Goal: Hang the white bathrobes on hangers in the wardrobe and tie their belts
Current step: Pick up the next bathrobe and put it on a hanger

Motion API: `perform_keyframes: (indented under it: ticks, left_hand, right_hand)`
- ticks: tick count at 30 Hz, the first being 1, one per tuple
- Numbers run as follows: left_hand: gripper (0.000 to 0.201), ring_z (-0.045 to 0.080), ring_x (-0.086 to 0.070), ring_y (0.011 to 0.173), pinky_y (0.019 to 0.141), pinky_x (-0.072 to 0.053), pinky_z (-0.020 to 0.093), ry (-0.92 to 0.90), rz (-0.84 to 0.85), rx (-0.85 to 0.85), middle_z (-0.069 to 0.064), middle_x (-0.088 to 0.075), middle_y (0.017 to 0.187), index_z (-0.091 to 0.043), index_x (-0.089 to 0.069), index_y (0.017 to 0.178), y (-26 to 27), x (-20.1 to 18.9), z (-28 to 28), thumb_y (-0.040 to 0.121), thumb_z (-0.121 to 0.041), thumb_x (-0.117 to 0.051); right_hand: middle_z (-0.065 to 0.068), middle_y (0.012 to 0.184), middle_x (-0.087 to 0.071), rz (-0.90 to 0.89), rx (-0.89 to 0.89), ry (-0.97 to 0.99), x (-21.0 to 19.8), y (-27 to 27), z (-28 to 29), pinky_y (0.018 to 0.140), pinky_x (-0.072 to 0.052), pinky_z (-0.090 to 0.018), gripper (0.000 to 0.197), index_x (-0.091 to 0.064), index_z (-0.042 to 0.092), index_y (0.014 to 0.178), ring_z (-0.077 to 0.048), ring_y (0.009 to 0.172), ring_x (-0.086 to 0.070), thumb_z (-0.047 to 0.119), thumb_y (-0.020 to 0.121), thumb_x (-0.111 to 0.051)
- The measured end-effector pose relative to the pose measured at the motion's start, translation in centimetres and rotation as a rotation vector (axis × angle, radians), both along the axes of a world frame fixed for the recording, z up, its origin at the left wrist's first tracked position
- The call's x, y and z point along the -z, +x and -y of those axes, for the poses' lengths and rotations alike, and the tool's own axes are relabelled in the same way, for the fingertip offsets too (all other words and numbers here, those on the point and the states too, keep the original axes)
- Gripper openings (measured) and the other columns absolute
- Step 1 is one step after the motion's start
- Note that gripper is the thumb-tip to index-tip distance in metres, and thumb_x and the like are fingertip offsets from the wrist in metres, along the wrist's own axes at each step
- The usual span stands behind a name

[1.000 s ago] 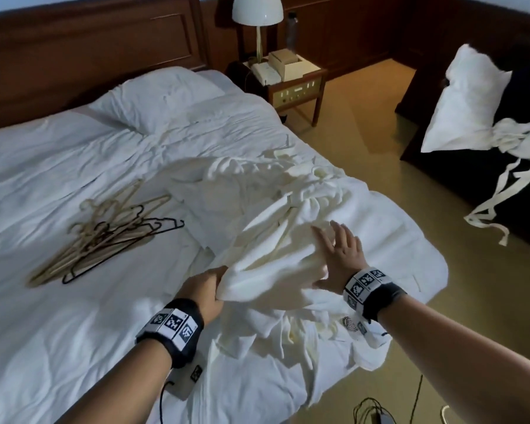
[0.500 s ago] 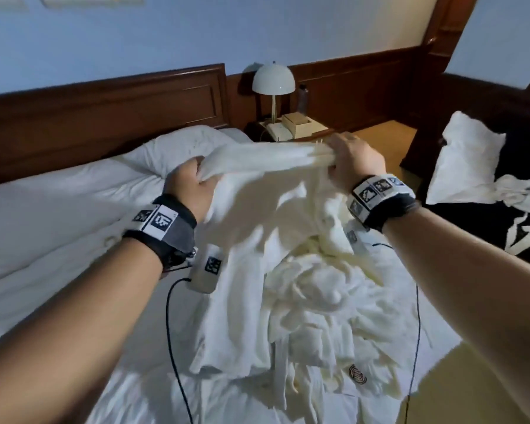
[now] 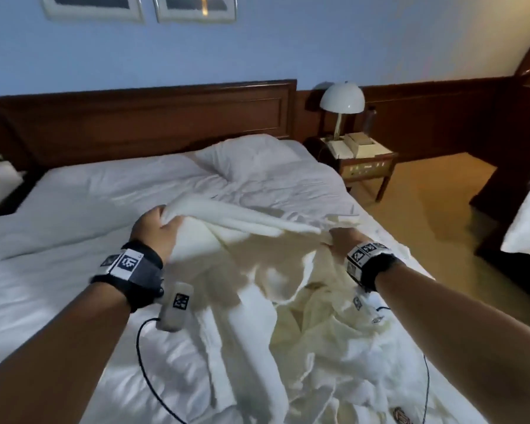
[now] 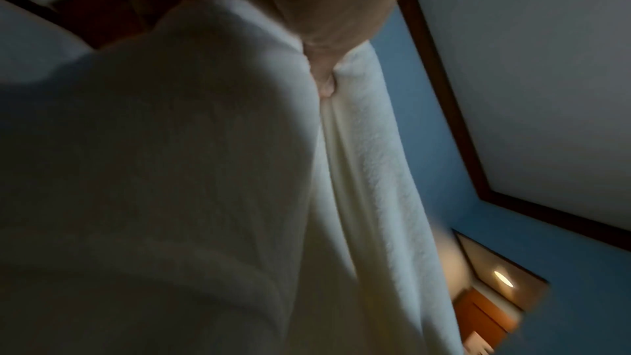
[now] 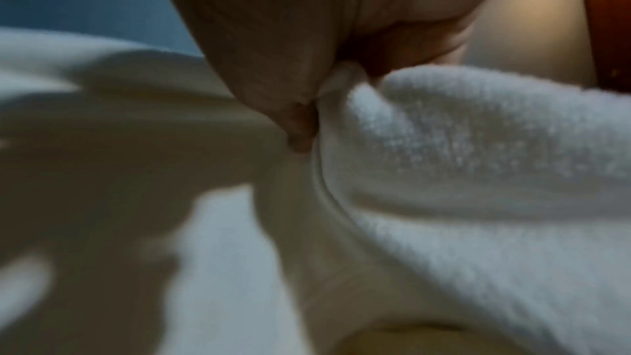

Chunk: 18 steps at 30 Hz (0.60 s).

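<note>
My left hand (image 3: 156, 228) and right hand (image 3: 343, 240) each grip the white bathrobe (image 3: 257, 255) by its top edge, mid-frame, rest draped on the bed (image 3: 74, 203).

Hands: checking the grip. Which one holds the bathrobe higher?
The left hand, gripping the bathrobe higher above the bed; the right hand grips lower.

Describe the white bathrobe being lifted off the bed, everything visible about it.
The bathrobe is white, with a fluffy towelling look, crumpled and unhung. Its upper edge is stretched between the left hand, which grips a bunched fold, and the right hand, which pinches the cloth. The rest sags in loose folds onto the bed, among more white fabric. No belt can be made out, and no hanger is in it.
</note>
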<state>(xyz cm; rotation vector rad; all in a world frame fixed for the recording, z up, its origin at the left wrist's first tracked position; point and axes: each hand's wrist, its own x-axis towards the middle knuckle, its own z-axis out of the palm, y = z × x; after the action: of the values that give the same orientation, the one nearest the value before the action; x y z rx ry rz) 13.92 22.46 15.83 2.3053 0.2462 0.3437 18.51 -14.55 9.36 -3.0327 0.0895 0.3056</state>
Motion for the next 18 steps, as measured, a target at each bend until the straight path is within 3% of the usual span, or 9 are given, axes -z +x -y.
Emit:
perform_keyframes:
  ticks: [2,5,9,12,13,15,18]
  left_hand:
    - [0.025,0.036,-0.058,0.099,0.081,-0.043,0.037,-0.016,-0.044,-0.09,0.018,-0.066,0.106,-0.008,-0.062,0.103,-0.9,1.2,-3.8,0.092,-0.03,-0.057]
    - [0.038,0.039,-0.054,0.11,0.087,-0.041,0.038,0.022,-0.019,-0.222,0.023,-0.06,0.12,-0.003,-0.059,0.118,-2.0,-1.0,-9.9,0.094,-0.031,-0.056]
    - [0.053,0.042,-0.05,0.118,0.097,-0.039,0.043,0.066,0.113,-0.447,0.026,-0.053,0.129,-0.001,-0.054,0.125,-4.1,-6.7,-22.0,0.093,-0.043,-0.052]
    - [0.069,0.042,-0.053,0.114,0.099,-0.042,0.047,0.108,0.211,-0.612,0.025,-0.057,0.124,-0.006,-0.057,0.12,-7.9,-10.1,-32.0,0.082,-0.062,-0.041]
    - [0.07,0.043,-0.052,0.115,0.099,-0.041,0.047,0.134,0.188,-0.679,0.026,-0.055,0.126,-0.005,-0.056,0.121,-9.8,-11.0,-34.9,0.083,-0.061,-0.038]
    - [0.06,0.043,-0.053,0.115,0.093,-0.042,0.047,0.185,0.147,-0.792,0.028,-0.053,0.127,-0.003,-0.055,0.122,-13.3,-12.1,-39.5,0.09,-0.051,-0.039]
    - [0.055,0.042,-0.061,0.09,0.074,-0.046,0.044,0.343,-0.015,-0.729,0.028,-0.062,0.108,-0.007,-0.062,0.097,-17.8,-9.6,-45.1,0.086,-0.053,-0.035]
  right_hand:
    - [-0.012,0.115,-0.065,0.038,0.05,0.158,-0.6,1.1,-3.9,0.084,-0.048,-0.036,0.022,-0.061,0.019,0.112,-0.032,0.104,-0.062,0.025,0.095,-0.048]
    - [-0.014,0.13,-0.057,0.207,0.098,0.472,-6.0,3.2,-11.1,0.092,-0.039,-0.03,0.035,-0.054,0.015,0.129,-0.032,0.118,-0.054,0.017,0.096,-0.046]
    - [-0.013,0.128,-0.058,0.351,-0.065,0.746,-14.6,4.0,-24.5,0.084,-0.038,-0.023,0.042,-0.05,0.013,0.134,-0.03,0.118,-0.055,0.009,0.093,-0.044]
    - [-0.006,0.135,-0.053,0.323,-0.271,0.932,-17.9,2.2,-35.9,0.095,-0.042,-0.024,0.049,-0.043,0.017,0.141,-0.022,0.122,-0.051,0.007,0.093,-0.042]
    - [-0.003,0.131,-0.055,0.279,-0.349,0.955,-18.0,1.4,-39.6,0.096,-0.044,-0.026,0.047,-0.044,0.018,0.14,-0.02,0.119,-0.053,0.01,0.094,-0.045]
    - [-0.001,0.118,-0.062,0.197,-0.486,0.954,-16.2,-0.1,-46.1,0.086,-0.05,-0.029,0.037,-0.052,0.017,0.13,-0.02,0.107,-0.06,0.019,0.094,-0.054]
    - [-0.01,0.109,-0.067,0.076,-0.593,0.835,-9.6,-2.5,-52.9,0.073,-0.047,-0.029,0.033,-0.055,0.015,0.122,-0.025,0.095,-0.062,0.027,0.092,-0.061]
